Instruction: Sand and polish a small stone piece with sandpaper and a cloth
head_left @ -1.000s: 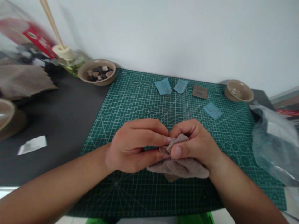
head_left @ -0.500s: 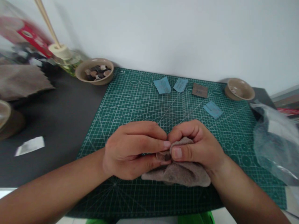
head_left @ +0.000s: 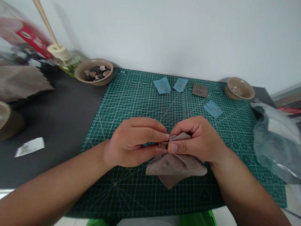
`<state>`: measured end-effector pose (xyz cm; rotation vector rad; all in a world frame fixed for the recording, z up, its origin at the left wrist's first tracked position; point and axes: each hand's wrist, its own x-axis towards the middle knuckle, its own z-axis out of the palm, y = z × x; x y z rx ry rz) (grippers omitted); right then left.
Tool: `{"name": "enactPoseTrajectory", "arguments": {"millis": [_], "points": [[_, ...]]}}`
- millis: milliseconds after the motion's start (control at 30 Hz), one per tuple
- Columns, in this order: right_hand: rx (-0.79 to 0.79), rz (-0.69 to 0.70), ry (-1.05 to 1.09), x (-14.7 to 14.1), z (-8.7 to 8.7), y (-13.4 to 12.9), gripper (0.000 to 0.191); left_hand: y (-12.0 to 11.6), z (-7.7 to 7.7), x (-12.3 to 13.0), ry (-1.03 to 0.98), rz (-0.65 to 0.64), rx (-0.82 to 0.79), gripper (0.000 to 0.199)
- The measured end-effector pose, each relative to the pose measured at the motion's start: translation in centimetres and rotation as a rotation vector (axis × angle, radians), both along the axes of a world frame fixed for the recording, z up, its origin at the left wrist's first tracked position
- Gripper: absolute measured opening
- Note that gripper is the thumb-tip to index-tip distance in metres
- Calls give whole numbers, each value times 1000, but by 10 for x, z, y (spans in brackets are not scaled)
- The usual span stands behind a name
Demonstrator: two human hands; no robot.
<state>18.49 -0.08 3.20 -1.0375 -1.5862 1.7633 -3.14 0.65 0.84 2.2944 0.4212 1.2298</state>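
Here we are over the green cutting mat (head_left: 145, 103), and both hands are right in the middle of the action! The left hand (head_left: 130, 141) and the right hand (head_left: 197, 139) are pinching a grey-brown cloth (head_left: 175, 169) between thumbs and curled fingers, knuckles close together and fingertips almost meeting. The cloth is gathered into a small bunch at that pinch, and the rest drapes below the hands onto the mat, near its front half.

Farther up the mat, three blue paper pieces (head_left: 162, 85) and a small brown square (head_left: 199, 90) lie well apart from the hands. Top left, a tan bowl (head_left: 81, 70) holds dark and pale pebbles, sitting at the mat's corner beside a glass jar with wooden sticks (head_left: 67, 61). Top right, a second tan bowl (head_left: 239, 88) has a few bits in it. A crumpled clear plastic bag (head_left: 274, 141) sits at the mat's right edge, and a white paper scrap (head_left: 29, 147) lies on the dark table (head_left: 58, 119) to the left!
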Motion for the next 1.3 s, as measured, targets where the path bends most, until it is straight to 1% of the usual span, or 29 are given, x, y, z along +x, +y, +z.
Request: {"name": "enactPoseTrajectory", "arguments": {"millis": [67,133,233,367,467,600,733,800,867,967,1033,1167,1233,1300], "points": [[28,3,-44,1,-1,3,21,2,-1,-2,75,51,80,10],[9,2,-40,0,-3,5,22,2,-1,-2,125,87,154,10],[-85,4,58,-2,-6,7,26,1,-1,-2,138,122,218,9],[-274,13,206,-5,-8,4,26,-2,2,-2,136,120,240,10],[-396,28,272,-5,-9,0,24,-4,4,-1,102,67,193,10],[-501,49,343,-7,-10,-4,23,-4,4,0,-6,-48,30,12],[-548,6,403,-10,-11,-6,28,-4,4,1,-110,-62,-92,18],[-536,15,422,-8,-12,-5,28,-3,5,2,-122,-64,-122,19],[-510,55,427,-5,-11,-4,27,-2,6,3,-127,-76,-146,19],[-397,92,344,2,-8,-2,24,-1,7,3,-100,-88,-149,19],[-281,82,231,5,-4,0,24,-1,6,1,-49,-46,-102,18],[-63,39,17,7,1,3,26,-1,3,-2,84,70,53,14],[-1,33,-54,6,1,4,27,0,1,-3,118,99,108,13],[25,23,-101,5,-1,6,27,2,-1,-3,137,115,160,12]]}}
